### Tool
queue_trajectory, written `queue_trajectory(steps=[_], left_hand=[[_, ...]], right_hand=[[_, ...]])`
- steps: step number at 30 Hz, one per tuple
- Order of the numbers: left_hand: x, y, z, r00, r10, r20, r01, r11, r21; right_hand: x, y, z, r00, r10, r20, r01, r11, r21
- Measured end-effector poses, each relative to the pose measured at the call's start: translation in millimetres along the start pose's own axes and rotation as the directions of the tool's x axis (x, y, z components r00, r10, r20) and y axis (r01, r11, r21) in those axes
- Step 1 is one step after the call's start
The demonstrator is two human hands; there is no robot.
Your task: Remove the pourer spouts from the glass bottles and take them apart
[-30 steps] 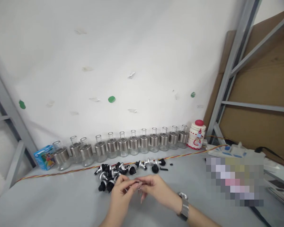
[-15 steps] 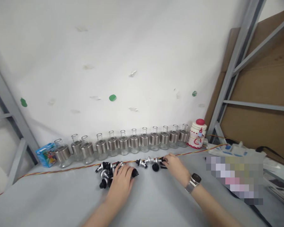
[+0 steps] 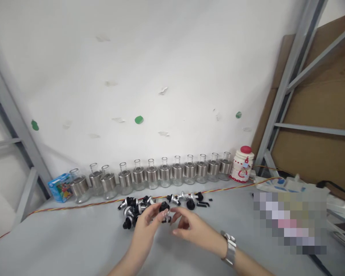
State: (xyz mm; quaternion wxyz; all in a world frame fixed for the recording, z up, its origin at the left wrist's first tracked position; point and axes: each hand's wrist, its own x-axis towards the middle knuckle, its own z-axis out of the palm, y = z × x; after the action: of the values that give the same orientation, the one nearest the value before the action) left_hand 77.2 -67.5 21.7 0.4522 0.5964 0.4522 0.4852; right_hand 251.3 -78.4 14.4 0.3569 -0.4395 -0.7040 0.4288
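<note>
My left hand (image 3: 148, 221) pinches a black-and-silver bottle pourer (image 3: 164, 207) between thumb and fingers, lifted at the middle of the table. Just right of it is my right hand (image 3: 188, 225), its fingers curved and apart, close to the pourer with nothing visible in them. Whether a fingertip touches it, I cannot tell. A heap of black-and-silver pourers (image 3: 128, 211) lies beside my left hand, partly hidden by it. Several more pourers (image 3: 191, 204) and small black pieces (image 3: 202, 204) lie beyond my right hand.
Along the wall stands a row of glass bottles (image 3: 138, 174) with metal sleeves. A blue box (image 3: 61, 188) is at the left end, a white jar with a red lid (image 3: 241, 165) at the right. A twisted cord (image 3: 103, 203) crosses the grey table (image 3: 74, 241).
My left hand has lifted a pourer from the heap. My right hand has moved left and nearer, away from the small black pieces, to beside the held pourer.
</note>
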Motion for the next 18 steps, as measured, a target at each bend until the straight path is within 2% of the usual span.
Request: queue_trajectory(steps=[1, 3, 5, 7, 9, 11, 14, 16, 18], left_hand=[[-2.4, 2.3, 2.0, 0.998, -0.062, 0.020, 0.063, 0.994, -0.091], [-5.8, 4.2, 5.9, 0.991, -0.113, 0.074, 0.124, 0.977, -0.175], [-7.2, 3.4, 8.4, 0.984, -0.129, 0.122, 0.149, 0.973, -0.175], [-7.4, 1.8, 8.0, 0.982, -0.128, 0.142, 0.145, 0.982, -0.123], [-7.9, 1.4, 4.3, 0.988, -0.070, 0.137, 0.073, 0.997, -0.019], [-9.5, 3.3, -1.5, 0.986, 0.033, 0.165, -0.053, 0.992, 0.115], [-12.8, 8.2, -8.2, 0.964, 0.120, 0.238, -0.182, 0.949, 0.257], [-13.1, 8.9, -8.6, 0.973, 0.101, 0.208, -0.155, 0.952, 0.264], [-10.8, 5.5, -6.2, 0.988, 0.039, 0.147, -0.070, 0.975, 0.211]], right_hand=[[-0.9, -1.4, 6.6, 1.000, 0.007, 0.026, -0.010, 0.995, 0.097], [-0.6, -4.0, 17.0, 0.998, 0.013, 0.062, -0.030, 0.957, 0.288], [1.8, -5.9, 22.5, 0.994, 0.034, 0.108, -0.079, 0.893, 0.443], [4.2, -6.6, 22.7, 0.983, 0.075, 0.166, -0.152, 0.841, 0.520], [5.1, -6.4, 19.5, 0.969, 0.119, 0.215, -0.219, 0.817, 0.533], [4.6, -5.7, 15.4, 0.958, 0.141, 0.251, -0.257, 0.812, 0.525], [3.4, -4.8, 12.0, 0.954, 0.131, 0.269, -0.255, 0.829, 0.498], [3.4, -4.5, 11.9, 0.957, 0.118, 0.265, -0.236, 0.847, 0.476], [3.8, -4.5, 12.8, 0.967, 0.112, 0.230, -0.208, 0.865, 0.456]])
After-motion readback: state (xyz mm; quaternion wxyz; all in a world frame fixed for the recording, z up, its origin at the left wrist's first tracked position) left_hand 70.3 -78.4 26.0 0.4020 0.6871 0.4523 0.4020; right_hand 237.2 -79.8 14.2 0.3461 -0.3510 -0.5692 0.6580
